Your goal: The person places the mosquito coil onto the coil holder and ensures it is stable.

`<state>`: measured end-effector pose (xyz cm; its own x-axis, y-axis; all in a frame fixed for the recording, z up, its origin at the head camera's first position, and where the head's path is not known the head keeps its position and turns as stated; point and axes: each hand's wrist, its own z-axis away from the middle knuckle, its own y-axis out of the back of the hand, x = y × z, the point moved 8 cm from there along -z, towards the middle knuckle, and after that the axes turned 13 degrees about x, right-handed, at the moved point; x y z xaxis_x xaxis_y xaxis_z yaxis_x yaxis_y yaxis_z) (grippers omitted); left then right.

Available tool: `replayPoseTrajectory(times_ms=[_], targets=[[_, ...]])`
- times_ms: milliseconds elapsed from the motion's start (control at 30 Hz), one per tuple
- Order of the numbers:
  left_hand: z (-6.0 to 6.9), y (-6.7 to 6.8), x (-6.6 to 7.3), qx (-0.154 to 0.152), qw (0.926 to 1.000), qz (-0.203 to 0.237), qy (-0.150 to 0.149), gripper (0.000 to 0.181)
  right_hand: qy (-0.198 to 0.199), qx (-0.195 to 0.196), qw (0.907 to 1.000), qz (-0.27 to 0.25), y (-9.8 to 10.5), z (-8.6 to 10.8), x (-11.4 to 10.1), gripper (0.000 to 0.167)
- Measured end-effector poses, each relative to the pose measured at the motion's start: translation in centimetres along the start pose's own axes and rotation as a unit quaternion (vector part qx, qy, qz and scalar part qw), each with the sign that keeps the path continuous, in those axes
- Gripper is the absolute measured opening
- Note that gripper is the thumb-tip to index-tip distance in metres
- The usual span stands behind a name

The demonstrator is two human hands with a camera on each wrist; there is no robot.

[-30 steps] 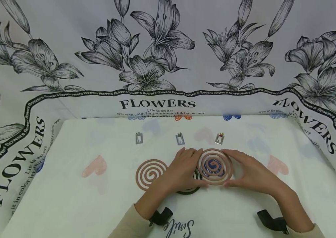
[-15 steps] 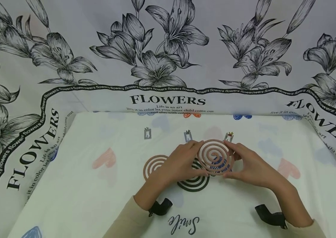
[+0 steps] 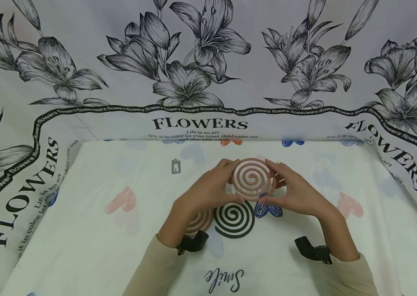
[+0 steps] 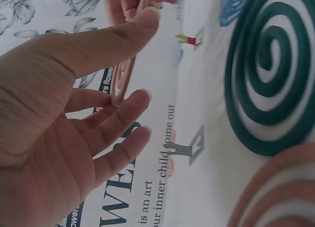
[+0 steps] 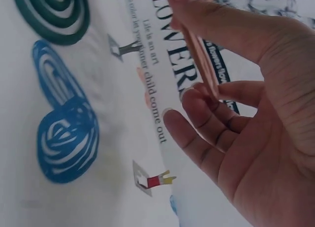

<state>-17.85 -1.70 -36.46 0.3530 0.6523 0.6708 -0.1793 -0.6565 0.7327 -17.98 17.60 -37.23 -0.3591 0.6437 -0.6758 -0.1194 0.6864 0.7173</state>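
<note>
A brown mosquito coil [image 3: 252,177] is held up above the table, its face toward the head camera. My left hand [image 3: 210,185] pinches its left edge between thumb and fingers, and my right hand [image 3: 298,189] pinches the right edge. Beneath them a dark green mosquito coil [image 3: 233,214] lies flat on the tablecloth. Left of it lies another brown coil [image 3: 201,222], partly hidden by my left forearm. A small metal coil stand [image 3: 176,166] lies farther back. The left wrist view shows a second stand [image 4: 197,145] and one with a red and yellow tip [image 4: 189,39].
The white tablecloth [image 3: 93,238] bears printed hearts, butterflies and the word Smile. A flower-patterned cloth [image 3: 127,90] rises behind and at the sides. Black camera mounts [image 3: 193,241] sit at both wrists.
Both hands have lifted the brown coil off the table and moved it back and slightly left. The dark green coil is now uncovered, while two stands are now hidden behind the hands in the head view.
</note>
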Motion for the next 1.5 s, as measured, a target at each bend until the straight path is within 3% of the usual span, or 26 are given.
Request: replayPoseTrajectory(times_ms=[367, 533, 667, 767, 867, 1000, 1100, 1300, 1500], targets=[[-2.4, -0.1, 0.9, -0.01, 0.9996, 0.024, 0.007, 0.103, -0.077, 0.01, 0.9937, -0.08, 1.5, -1.3, 1.1, 0.107], [-2.9, -0.4, 1.3, 0.004, 0.9991, 0.042, 0.01, 0.103, -0.103, 0.013, 0.9874, -0.119, 2.7, -0.7, 1.8, 0.102], [-2.6, -1.3, 1.6, -0.006, 0.9957, 0.09, 0.02, 0.104, -0.114, 0.012, 0.9828, -0.145, 3.2, 0.0, 2.2, 0.097], [-2.5, -2.1, 1.9, -0.013, 0.9889, 0.144, 0.034, 0.104, -0.125, 0.012, 0.979, -0.161, 3.1, 0.3, 2.5, 0.095], [-3.1, -2.7, 2.3, 0.001, 0.9847, 0.171, 0.033, 0.101, -0.133, 0.019, 0.9748, -0.178, 3.0, 0.2, 2.6, 0.09], [-3.8, -2.7, 2.5, 0.04, 0.9835, 0.174, 0.027, 0.093, -0.148, 0.032, 0.9705, -0.188, 2.8, -0.1, 2.9, 0.085], [-4.0, -2.6, 1.9, 0.06, 0.9763, 0.202, 0.05, 0.089, -0.159, 0.034, 0.9683, -0.189, 2.5, -0.2, 3.1, 0.084], [-4.3, -2.2, 0.4, 0.087, 0.9506, 0.275, 0.114, 0.082, -0.158, 0.06, 0.9661, -0.195, 2.3, -0.6, 3.1, 0.082], [-4.8, -2.5, 0.1, 0.076, 0.9371, 0.316, 0.127, 0.068, -0.161, 0.077, 0.9652, -0.191, 2.7, -0.8, 3.4, 0.082]])
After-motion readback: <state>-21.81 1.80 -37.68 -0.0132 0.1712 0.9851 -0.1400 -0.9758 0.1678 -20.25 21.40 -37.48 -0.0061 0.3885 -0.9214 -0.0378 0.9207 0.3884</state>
